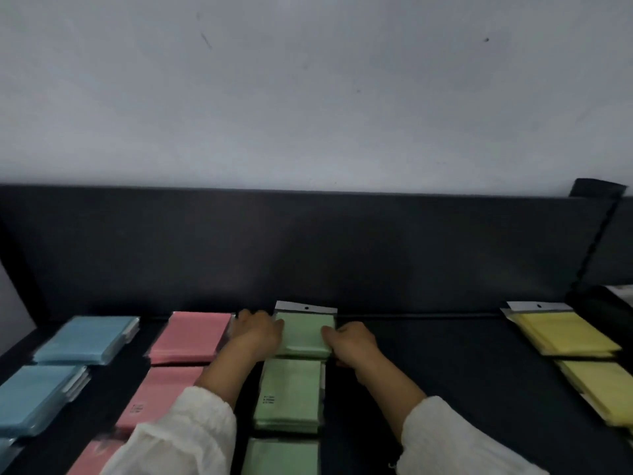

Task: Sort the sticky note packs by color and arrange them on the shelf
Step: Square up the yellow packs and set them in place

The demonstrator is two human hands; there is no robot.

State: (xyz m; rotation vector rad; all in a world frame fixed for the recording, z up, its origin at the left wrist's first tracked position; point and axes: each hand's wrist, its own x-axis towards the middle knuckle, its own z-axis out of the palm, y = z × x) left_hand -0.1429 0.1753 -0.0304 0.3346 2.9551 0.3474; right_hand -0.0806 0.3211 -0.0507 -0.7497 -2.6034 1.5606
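A stack of green sticky note packs (304, 332) lies at the back of the dark shelf (445, 365), its white hang tab toward the rear wall. My left hand (255, 332) grips its left edge and my right hand (352, 341) grips its right edge. More green packs (290, 392) form a column in front of it. Pink packs (193, 335) sit in a column to the left, blue packs (87, 339) further left, and yellow packs (565, 332) at the far right.
A black back panel (308, 252) rises behind the shelf, with a grey wall above it. A bare strip of dark shelf lies between the green and yellow columns. A dark upright divider (603, 234) stands at the right end.
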